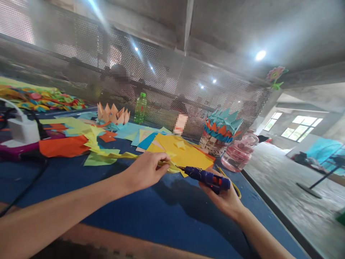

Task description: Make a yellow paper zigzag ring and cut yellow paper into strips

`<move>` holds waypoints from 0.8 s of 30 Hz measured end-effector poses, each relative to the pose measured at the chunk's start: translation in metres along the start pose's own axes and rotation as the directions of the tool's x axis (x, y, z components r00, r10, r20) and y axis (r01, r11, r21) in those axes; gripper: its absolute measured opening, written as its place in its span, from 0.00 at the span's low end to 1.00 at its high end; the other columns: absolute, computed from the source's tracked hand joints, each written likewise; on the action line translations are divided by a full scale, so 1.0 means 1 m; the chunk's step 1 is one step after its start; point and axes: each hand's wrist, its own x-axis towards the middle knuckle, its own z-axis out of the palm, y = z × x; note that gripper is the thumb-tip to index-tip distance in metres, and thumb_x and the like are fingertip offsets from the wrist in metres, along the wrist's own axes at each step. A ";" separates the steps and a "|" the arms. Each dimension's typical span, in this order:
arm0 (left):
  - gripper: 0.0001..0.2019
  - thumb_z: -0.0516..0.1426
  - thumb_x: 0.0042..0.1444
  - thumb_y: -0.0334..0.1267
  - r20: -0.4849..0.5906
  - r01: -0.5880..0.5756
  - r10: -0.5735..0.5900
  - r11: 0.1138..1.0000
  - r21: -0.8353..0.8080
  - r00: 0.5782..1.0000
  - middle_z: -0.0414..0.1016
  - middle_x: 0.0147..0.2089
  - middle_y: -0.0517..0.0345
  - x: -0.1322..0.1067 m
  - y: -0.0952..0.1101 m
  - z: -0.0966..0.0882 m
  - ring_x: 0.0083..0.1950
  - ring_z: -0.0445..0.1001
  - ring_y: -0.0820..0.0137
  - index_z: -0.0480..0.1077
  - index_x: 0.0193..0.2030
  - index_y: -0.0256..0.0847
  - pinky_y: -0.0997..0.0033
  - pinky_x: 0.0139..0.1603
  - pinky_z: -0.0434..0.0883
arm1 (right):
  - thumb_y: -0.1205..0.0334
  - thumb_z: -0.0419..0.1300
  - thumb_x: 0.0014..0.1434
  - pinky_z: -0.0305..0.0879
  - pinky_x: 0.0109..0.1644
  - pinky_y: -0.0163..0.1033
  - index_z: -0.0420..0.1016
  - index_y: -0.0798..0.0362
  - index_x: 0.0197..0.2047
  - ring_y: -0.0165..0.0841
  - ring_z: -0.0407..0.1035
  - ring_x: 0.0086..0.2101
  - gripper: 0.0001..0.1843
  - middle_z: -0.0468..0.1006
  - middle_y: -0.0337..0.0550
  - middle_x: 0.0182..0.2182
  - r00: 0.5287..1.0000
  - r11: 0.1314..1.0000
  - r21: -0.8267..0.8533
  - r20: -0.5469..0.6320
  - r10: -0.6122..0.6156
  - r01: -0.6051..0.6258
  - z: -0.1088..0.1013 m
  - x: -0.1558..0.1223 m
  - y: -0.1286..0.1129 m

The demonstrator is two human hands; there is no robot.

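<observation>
My right hand (pixel 225 194) grips a dark blue glue gun (pixel 207 178), its nozzle pointing left. In a pinch, my left hand (pixel 151 168) holds a yellow folded paper strip (pixel 126 155) that trails left across the table. The nozzle tip is close to the strip's end, just right of my left fingertips; whether they touch I cannot tell. Behind both hands lie yellow paper sheets (pixel 185 149) with a small folded piece on top. Yellow scissor handles (pixel 235 189) show partly behind my right hand.
On the blue table (pixel 129 219) stand a pink bottle (pixel 238 154), a paper-trimmed pot (pixel 214 142), a green bottle (pixel 141 108) and a peach folded-paper crown (pixel 113 115). A white plug (pixel 23 131) sits on a purple power strip at left. The table's right edge borders open floor.
</observation>
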 end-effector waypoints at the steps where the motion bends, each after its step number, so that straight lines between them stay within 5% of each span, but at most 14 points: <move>1: 0.11 0.53 0.56 0.37 -0.005 -0.002 0.002 1.000 0.004 1.000 0.79 0.34 0.54 0.000 -0.001 0.000 0.34 0.76 0.67 0.74 0.40 0.38 0.73 0.33 0.65 | 0.60 0.58 0.57 0.64 0.33 0.36 0.69 0.51 0.34 0.31 0.65 0.28 0.04 0.72 0.39 0.28 1.000 1.000 -0.007 0.029 -0.005 0.005 -0.001 0.000 -0.002; 17: 0.09 0.53 0.54 0.36 -0.003 -0.002 0.002 0.999 0.053 1.000 0.77 0.28 0.58 -0.002 -0.002 0.005 0.25 0.71 0.71 0.74 0.38 0.39 0.74 0.25 0.59 | 0.60 0.54 0.61 0.59 0.32 0.36 0.63 0.52 0.31 0.30 0.61 0.28 0.08 0.68 0.39 0.28 0.978 0.988 -0.140 0.206 -0.033 0.063 0.002 0.000 -0.008; 24: 0.09 0.53 0.54 0.35 0.012 0.002 -0.002 1.000 0.014 1.000 0.79 0.32 0.55 -0.003 -0.001 0.004 0.31 0.75 0.68 0.74 0.38 0.39 0.72 0.31 0.62 | 0.61 0.52 0.62 0.60 0.34 0.37 0.64 0.52 0.35 0.32 0.63 0.30 0.06 0.70 0.41 0.31 0.972 0.981 -0.187 0.233 -0.006 0.050 0.000 -0.001 -0.012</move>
